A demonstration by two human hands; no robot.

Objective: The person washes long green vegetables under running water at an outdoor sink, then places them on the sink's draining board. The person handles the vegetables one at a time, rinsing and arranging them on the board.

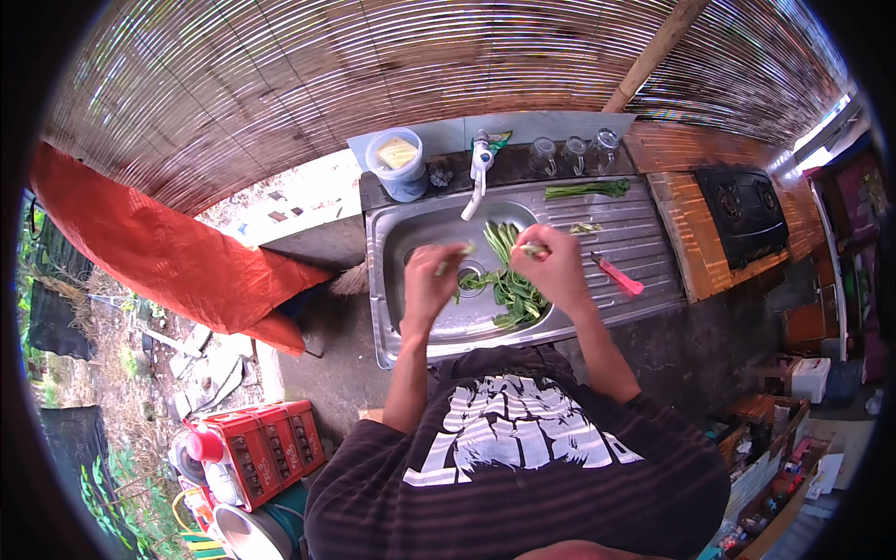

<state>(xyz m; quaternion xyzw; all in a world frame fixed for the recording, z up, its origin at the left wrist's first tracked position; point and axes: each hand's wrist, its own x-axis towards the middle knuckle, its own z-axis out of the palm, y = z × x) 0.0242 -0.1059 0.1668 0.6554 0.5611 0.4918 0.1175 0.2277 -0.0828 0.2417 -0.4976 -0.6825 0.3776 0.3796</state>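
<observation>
While L hand (431,283) curls abv sink (397,247), R hand (549,261) pinches pale-grn bit (535,248).

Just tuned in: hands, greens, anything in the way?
Left hand, right hand above sink, each pinching a green piece. Leafy greens inside. Nothing blocking; pink-handled knife on drainboard.

Beyond the right hand (553,266) stand three clear glass mugs (575,156); well to its right sits a black stove (744,219). Left of the left hand (429,285) are an orange tarpaulin (168,252) and a red crate (271,453).
</observation>
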